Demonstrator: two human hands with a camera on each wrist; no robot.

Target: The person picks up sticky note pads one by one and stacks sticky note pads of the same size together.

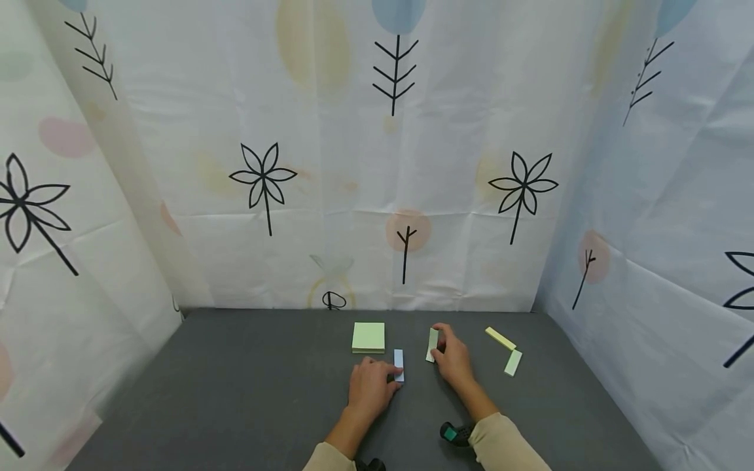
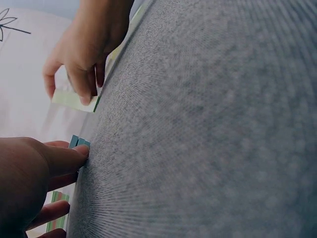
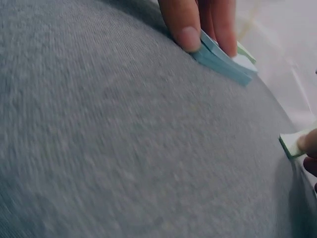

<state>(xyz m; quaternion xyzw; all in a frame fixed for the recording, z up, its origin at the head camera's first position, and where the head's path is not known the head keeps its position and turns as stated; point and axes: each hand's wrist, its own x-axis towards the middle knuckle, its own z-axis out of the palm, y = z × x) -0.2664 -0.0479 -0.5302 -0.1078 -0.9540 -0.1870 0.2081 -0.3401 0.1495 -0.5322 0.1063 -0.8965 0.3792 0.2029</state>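
Observation:
A narrow blue sticky-note pad (image 1: 398,361) lies on the dark grey table, its near end pinched between the thumb and a finger of my left hand (image 1: 370,389). In the right wrist view the blue pad (image 3: 225,62) looks slightly bent, its sheets parting at one side. To the right, my right hand (image 1: 455,360) grips a narrow pale green sticky-note pad (image 1: 432,345) by its two ends. The left wrist view shows that green pad (image 2: 74,100) tilted, with thumb and finger at opposite ends. A gap separates the two pads.
Behind my left hand sits a square green sticky-note stack (image 1: 368,337). A yellow strip pad (image 1: 501,338) and another pale green strip pad (image 1: 513,363) lie to the right, almost end to end. Patterned white cloth (image 1: 330,261) surrounds the grey table (image 1: 247,392).

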